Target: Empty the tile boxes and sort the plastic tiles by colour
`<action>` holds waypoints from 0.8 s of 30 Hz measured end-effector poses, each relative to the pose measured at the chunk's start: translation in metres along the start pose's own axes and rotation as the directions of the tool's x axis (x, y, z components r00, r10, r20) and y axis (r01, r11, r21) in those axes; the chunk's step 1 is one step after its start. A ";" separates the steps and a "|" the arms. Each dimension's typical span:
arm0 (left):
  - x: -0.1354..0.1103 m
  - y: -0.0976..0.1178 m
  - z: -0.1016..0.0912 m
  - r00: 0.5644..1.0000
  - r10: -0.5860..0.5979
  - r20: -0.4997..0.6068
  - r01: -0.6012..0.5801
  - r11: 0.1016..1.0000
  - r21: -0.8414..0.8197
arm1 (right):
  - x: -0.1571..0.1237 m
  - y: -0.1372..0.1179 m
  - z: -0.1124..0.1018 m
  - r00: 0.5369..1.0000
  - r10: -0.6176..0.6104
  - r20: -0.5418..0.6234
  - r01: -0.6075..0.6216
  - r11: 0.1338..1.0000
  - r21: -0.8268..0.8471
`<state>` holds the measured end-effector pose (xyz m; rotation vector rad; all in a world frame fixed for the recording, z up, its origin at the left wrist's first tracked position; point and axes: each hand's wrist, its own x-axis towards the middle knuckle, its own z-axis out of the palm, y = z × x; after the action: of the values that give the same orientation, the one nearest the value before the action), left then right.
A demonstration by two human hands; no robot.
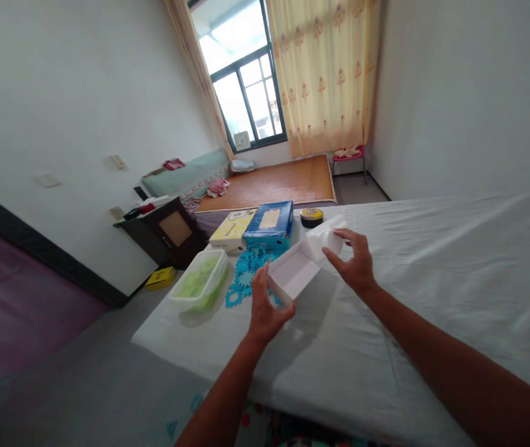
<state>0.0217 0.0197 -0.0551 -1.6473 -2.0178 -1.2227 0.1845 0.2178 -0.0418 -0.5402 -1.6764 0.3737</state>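
My left hand (pixel 265 307) grips the near corner of an open white box (pixel 293 270), held just above the white sheet. My right hand (pixel 354 261) is closed on a white, rounded plastic piece (pixel 324 239) at the box's far end; whether it is the box's lid or a separate item is unclear. The box's inside looks empty. Under and behind the box lie several blue foam puzzle pieces (pixel 245 273).
A clear tub with green contents (pixel 200 282) sits left of the hands. A blue box (pixel 269 225), a yellow-white box (pixel 232 231) and a round black-yellow tin (pixel 311 216) stand behind. The white-covered table (pixel 432 279) stretches right. A dark bedside cabinet (pixel 167 233) and bed lie beyond.
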 end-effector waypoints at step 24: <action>0.014 0.014 0.024 0.998 -0.001 -0.068 -0.002 0.999 -0.037 | -0.014 -0.076 -0.001 0.702 -0.019 0.712 0.190 0.968 -0.162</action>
<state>0.0365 0.0463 -0.0545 -1.6007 -1.9655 -1.3053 0.1762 0.1470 -0.0129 -0.4877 -2.5198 0.3261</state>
